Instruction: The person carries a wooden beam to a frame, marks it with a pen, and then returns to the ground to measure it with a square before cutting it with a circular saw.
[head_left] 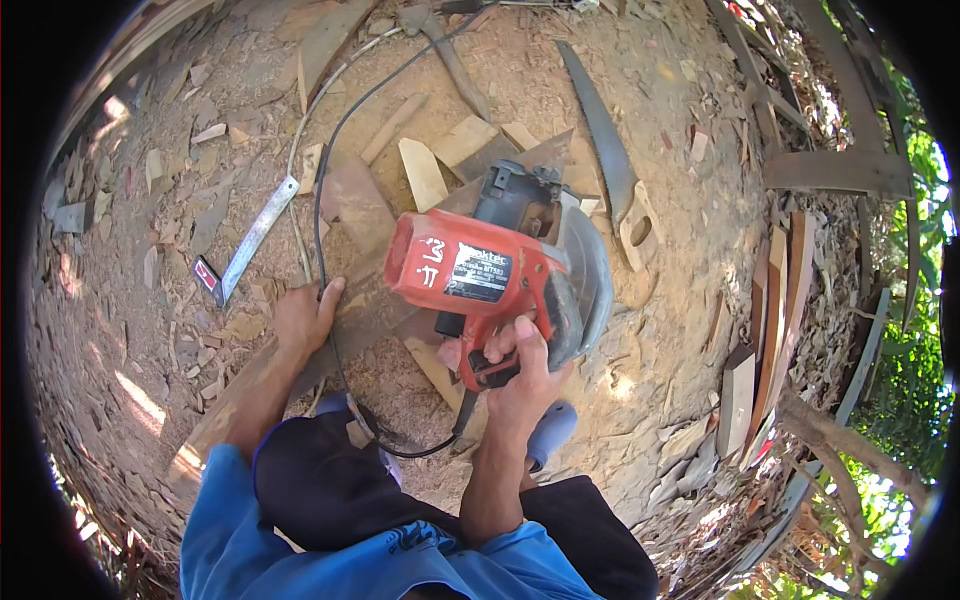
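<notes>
My right hand (520, 365) is wrapped round the handle of a red circular saw (465, 270), whose grey blade guard faces right. Under the saw lies a wooden board (360, 325) that runs from lower left to upper right. My left hand (308, 315) rests at the board's upper edge, thumb apart from the other fingers, holding nothing that shows. The saw's black cable (318, 200) passes close by its thumb. Several cut wood pieces (423, 175) lie just beyond the saw.
A handsaw (600, 130) lies on the ground beyond the power saw. To the left is a metal try square (258, 240). A hammer (455, 65) lies at the top. Timber offcuts (775, 320) are on the right, and wood chips cover the ground.
</notes>
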